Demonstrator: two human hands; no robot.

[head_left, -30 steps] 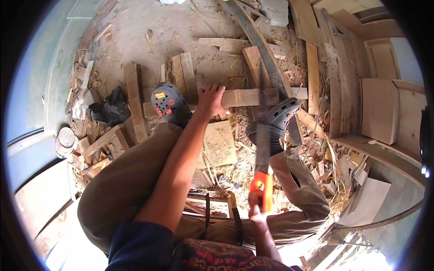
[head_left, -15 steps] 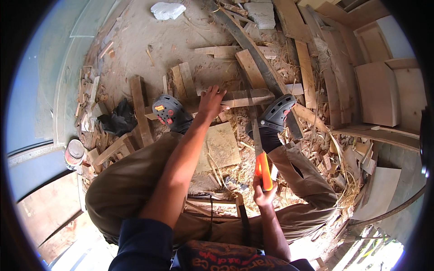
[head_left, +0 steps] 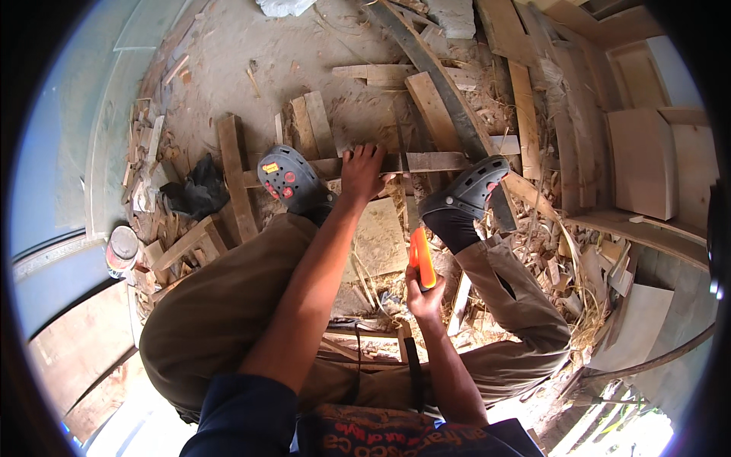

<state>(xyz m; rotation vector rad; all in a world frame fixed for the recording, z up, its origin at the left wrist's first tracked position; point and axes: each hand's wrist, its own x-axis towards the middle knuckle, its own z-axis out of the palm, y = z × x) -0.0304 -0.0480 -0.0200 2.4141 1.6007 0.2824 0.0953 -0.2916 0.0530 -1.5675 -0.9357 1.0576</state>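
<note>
My left hand (head_left: 364, 174) is closed over the narrow wooden plank (head_left: 438, 161), which lies crosswise between my feet. In my right hand (head_left: 425, 297) is the orange handle of a handsaw (head_left: 422, 257). The saw's thin blade points away from me and meets the plank just right of my left hand. How deep its teeth sit in the wood I cannot tell. My left clog (head_left: 293, 183) and right clog (head_left: 466, 192) are by the plank's two ends. A square board (head_left: 381, 240) lies on the ground between my legs.
Wood offcuts and shavings cover the ground around me. A long dark beam (head_left: 434, 72) slants across the far side. At the left are a black plastic bag (head_left: 199, 190) and a small tin (head_left: 122, 250). Wooden panels (head_left: 640, 164) stand along the right.
My right hand and the saw have moved forward and a little left. The plank now shows a narrower face, with my left hand still on it.
</note>
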